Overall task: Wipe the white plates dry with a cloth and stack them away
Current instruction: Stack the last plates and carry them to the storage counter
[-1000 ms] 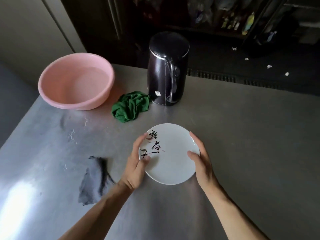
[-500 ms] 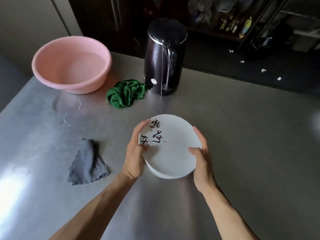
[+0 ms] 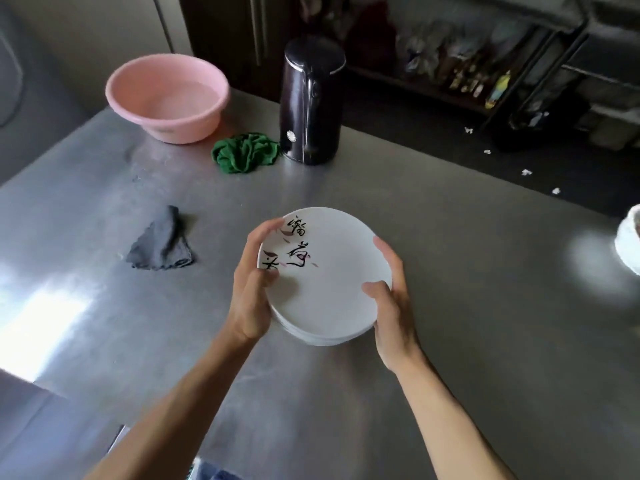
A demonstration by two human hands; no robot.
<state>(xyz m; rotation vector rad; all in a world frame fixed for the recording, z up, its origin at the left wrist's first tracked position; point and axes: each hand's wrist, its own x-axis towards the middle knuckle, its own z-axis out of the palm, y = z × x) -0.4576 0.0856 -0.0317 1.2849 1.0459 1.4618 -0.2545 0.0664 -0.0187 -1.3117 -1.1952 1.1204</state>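
A stack of white plates [image 3: 332, 289] with black brush lettering on the top one is held above the steel table [image 3: 485, 306], tilted toward me. My left hand [image 3: 254, 289] grips the stack's left rim, thumb over the top plate. My right hand [image 3: 391, 299] grips the right rim, thumb on top. A grey cloth [image 3: 161, 245] lies crumpled on the table to the left of the plates, apart from both hands.
A pink basin [image 3: 166, 95] stands at the back left, a green cloth [image 3: 244, 152] beside a dark kettle [image 3: 310, 102] behind the plates. Something white [image 3: 628, 242] shows at the right edge. The table's far edge drops to a dark floor.
The stack has risen off the table in both hands and come a little closer to me and rightward. The view has swung, bringing a white object into sight at the right edge.
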